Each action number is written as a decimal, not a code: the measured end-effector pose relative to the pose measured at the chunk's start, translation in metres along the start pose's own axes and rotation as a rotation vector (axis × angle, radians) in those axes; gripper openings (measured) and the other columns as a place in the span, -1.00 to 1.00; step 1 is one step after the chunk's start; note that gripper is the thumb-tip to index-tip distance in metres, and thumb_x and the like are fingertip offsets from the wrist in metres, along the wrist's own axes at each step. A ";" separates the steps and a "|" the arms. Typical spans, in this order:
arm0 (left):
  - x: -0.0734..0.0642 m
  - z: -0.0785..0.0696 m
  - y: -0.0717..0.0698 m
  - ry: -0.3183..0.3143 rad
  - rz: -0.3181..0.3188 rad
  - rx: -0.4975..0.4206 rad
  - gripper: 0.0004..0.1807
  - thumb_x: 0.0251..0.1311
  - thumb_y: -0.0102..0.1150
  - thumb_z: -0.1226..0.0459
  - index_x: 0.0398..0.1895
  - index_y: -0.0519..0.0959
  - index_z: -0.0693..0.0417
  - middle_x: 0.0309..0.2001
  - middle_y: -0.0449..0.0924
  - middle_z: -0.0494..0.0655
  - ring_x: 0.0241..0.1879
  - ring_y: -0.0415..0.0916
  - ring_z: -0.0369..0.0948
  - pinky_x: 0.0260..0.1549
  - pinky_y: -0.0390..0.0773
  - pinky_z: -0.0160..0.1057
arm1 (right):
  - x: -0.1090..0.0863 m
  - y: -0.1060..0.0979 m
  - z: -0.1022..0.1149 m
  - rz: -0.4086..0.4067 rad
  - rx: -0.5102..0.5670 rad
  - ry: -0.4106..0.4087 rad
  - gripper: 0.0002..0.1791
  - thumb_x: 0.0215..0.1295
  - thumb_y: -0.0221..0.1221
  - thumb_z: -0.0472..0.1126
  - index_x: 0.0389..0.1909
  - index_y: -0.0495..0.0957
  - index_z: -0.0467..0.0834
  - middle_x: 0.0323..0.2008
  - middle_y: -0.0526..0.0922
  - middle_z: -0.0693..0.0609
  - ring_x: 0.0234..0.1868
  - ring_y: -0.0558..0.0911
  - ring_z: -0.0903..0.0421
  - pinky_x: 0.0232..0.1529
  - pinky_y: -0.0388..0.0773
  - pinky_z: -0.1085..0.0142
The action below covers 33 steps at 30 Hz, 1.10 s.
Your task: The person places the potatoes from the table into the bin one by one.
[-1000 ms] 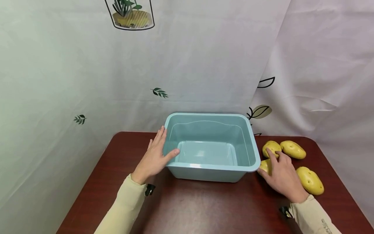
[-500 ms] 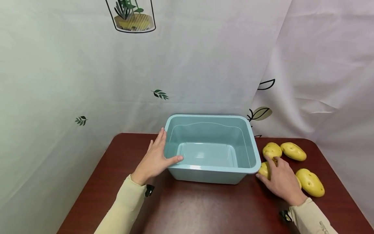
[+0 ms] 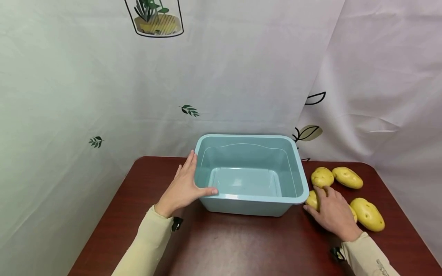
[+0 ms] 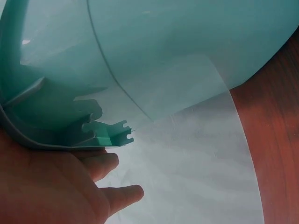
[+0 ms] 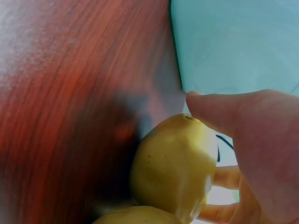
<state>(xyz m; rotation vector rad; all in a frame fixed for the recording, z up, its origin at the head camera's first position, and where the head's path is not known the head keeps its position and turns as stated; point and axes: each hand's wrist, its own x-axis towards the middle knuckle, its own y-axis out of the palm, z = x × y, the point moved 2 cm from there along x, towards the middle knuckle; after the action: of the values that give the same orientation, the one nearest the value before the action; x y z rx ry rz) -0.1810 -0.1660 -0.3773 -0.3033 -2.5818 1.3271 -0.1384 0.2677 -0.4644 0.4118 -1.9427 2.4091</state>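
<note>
A light blue plastic basin (image 3: 241, 199) stands on the table. My left hand (image 3: 179, 191) rests at its front left corner, fingers straight along the outside and thumb lying along the front rim. In the left wrist view, fingers (image 4: 124, 198) reach out below the basin's rim (image 4: 60, 147). Right of the basin, my right hand (image 3: 333, 212) grips a yellow potato (image 3: 312, 200), which the fingers partly cover. The right wrist view has that potato (image 5: 170, 168) with the thumb (image 5: 219, 109) at one end and fingers behind it.
Two more potatoes, a round one (image 3: 322, 177) and a long one (image 3: 347, 177), lie at the back right of the dark red table (image 3: 224, 245). Another potato (image 3: 367, 214) lies right of my right hand; one more (image 3: 353, 214) peeks out beside it. A printed cloth (image 3: 248, 76) hangs behind.
My right hand has drawn slightly down and closer round the potato, uncovering part of another potato at its right. My left thumb has slid rightward along the basin's front rim.
</note>
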 end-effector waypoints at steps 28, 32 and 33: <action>-0.002 -0.001 -0.001 -0.075 0.017 -0.037 0.55 -0.26 0.28 -0.56 0.63 -0.25 0.06 0.62 -0.44 -0.26 0.57 -0.31 0.17 0.44 0.01 0.18 | 0.001 -0.001 -0.003 0.055 0.040 0.075 -0.22 0.11 0.42 0.05 0.20 0.47 -0.40 0.14 0.38 -0.51 0.05 0.45 -0.49 -0.25 0.51 -0.31; -0.003 0.000 -0.001 -0.072 0.022 -0.034 0.54 -0.25 0.30 -0.54 0.63 -0.25 0.07 0.62 -0.45 -0.25 0.57 -0.30 0.17 0.44 0.00 0.18 | 0.001 -0.002 -0.003 0.024 0.045 0.045 -0.26 0.08 0.45 0.05 0.13 0.53 -0.39 0.11 0.44 -0.49 -0.01 0.52 -0.47 -0.24 0.53 -0.28; -0.003 0.000 0.000 -0.071 0.021 -0.034 0.53 -0.23 0.32 -0.51 0.63 -0.25 0.07 0.62 -0.45 -0.25 0.57 -0.31 0.17 0.44 0.00 0.18 | 0.001 -0.002 -0.003 0.017 0.047 0.038 -0.27 0.08 0.46 0.05 0.12 0.54 -0.39 0.10 0.45 -0.49 -0.03 0.54 -0.47 -0.24 0.53 -0.28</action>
<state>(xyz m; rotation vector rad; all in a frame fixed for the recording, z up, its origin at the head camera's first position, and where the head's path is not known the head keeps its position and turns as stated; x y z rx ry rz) -0.1781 -0.1669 -0.3771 -0.2954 -2.6692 1.3253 -0.1393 0.2707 -0.4624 0.3493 -1.8848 2.4581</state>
